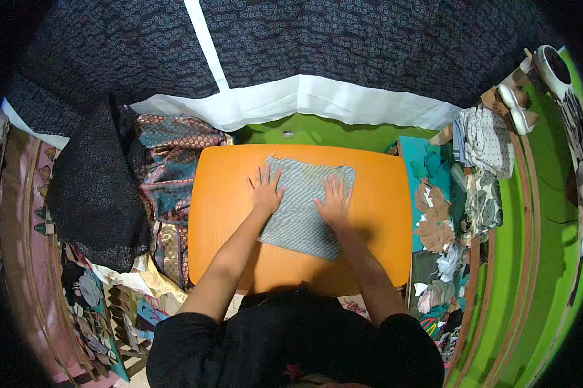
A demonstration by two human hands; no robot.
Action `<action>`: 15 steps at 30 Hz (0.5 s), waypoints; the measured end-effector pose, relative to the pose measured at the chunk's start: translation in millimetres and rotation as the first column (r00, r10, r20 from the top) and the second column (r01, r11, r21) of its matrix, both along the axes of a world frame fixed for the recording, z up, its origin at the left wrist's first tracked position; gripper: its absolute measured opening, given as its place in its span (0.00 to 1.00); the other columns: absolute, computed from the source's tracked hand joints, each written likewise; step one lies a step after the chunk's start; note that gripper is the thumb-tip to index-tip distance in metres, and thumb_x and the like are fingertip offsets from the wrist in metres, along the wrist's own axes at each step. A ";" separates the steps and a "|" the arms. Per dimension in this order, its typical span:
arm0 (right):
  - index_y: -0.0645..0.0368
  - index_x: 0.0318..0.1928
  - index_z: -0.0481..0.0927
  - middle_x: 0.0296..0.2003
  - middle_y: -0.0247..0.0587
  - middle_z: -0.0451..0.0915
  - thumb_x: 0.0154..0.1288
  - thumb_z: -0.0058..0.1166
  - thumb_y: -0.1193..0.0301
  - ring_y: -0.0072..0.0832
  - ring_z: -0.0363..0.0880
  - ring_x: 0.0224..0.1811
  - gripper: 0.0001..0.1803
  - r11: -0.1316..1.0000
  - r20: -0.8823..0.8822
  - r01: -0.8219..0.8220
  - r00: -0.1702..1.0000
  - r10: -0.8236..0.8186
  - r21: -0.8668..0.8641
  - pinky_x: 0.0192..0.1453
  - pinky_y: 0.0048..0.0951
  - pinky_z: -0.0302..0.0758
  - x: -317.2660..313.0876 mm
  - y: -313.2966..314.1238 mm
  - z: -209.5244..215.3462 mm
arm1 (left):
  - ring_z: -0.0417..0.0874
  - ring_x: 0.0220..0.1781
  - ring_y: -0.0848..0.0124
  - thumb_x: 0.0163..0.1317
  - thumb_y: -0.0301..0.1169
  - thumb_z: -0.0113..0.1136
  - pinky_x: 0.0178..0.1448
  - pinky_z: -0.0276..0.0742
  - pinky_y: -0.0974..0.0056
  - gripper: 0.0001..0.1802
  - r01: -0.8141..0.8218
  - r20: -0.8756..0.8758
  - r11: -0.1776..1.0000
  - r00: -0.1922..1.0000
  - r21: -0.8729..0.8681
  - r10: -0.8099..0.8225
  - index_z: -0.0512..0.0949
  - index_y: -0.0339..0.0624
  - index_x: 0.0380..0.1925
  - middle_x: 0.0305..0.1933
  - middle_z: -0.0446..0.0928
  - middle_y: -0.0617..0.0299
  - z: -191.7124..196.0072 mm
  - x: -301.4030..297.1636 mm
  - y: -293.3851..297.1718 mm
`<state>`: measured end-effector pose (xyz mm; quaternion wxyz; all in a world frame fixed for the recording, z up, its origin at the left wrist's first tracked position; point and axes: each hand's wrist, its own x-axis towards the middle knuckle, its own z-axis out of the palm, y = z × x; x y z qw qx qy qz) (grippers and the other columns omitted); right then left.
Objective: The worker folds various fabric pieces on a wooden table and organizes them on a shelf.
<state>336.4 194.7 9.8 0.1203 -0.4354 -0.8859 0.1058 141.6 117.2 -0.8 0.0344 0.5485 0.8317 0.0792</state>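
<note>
We have a grey, finely striped cloth piece [296, 223] lying flat near the middle of an orange table [222, 184]. Our left hand [264, 192] straddles its nine o'clock edge, fingers spread apart; our right hand [334, 203] lies palm-down toward three o'clock, fingers parted — neither grips anything. Beyond the table sit patterned fabric [175, 161] at ten o'clock — and brown scraps [434, 216] at three.
</note>
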 end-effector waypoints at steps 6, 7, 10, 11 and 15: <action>0.63 0.59 0.56 0.62 0.48 0.50 0.52 0.51 0.58 0.44 0.46 0.65 0.37 0.999 -0.078 -0.045 0.996 0.044 -0.019 0.62 0.57 0.40 -4.8 -63.7 -1.4 | 0.42 0.68 0.55 0.57 0.50 0.41 0.63 0.35 0.39 0.29 0.152 0.126 0.988 0.980 0.035 -0.155 0.58 0.56 0.58 0.67 0.43 0.57 16.0 51.5 -47.3; 0.63 0.59 0.55 0.62 0.48 0.50 0.52 0.51 0.59 0.44 0.45 0.65 0.37 0.990 -0.090 -0.137 0.987 0.132 -0.046 0.62 0.57 0.41 -0.8 -74.1 -5.5 | 0.42 0.68 0.55 0.56 0.51 0.41 0.64 0.35 0.40 0.30 0.208 0.116 0.978 0.972 -0.015 -0.205 0.59 0.56 0.58 0.67 0.44 0.57 9.6 56.8 -56.9; 0.62 0.59 0.55 0.62 0.50 0.51 0.52 0.52 0.61 0.46 0.45 0.65 0.37 0.978 -0.123 -0.186 0.977 0.174 -0.095 0.61 0.57 0.43 18.0 -80.9 -4.1 | 0.44 0.68 0.56 0.54 0.55 0.43 0.64 0.36 0.42 0.32 0.227 0.120 0.971 0.965 0.070 -0.234 0.58 0.57 0.59 0.67 0.44 0.57 7.8 42.7 -83.1; 0.62 0.59 0.55 0.62 0.50 0.51 0.52 0.52 0.61 0.46 0.45 0.65 0.37 0.978 -0.123 -0.185 0.977 0.173 -0.095 0.61 0.57 0.43 17.8 -81.9 -2.2 | 0.44 0.68 0.56 0.54 0.55 0.43 0.64 0.36 0.42 0.32 0.228 0.120 0.971 0.964 0.070 -0.235 0.58 0.57 0.59 0.67 0.44 0.57 8.9 42.7 -84.0; 0.62 0.60 0.55 0.62 0.49 0.49 0.53 0.51 0.58 0.45 0.44 0.65 0.37 0.986 -0.044 -0.135 0.990 0.131 -0.102 0.63 0.53 0.43 19.7 -81.9 -5.3 | 0.44 0.68 0.57 0.52 0.58 0.44 0.65 0.36 0.43 0.35 0.234 0.110 0.972 0.965 0.037 -0.236 0.57 0.58 0.59 0.68 0.43 0.59 13.9 39.0 -86.0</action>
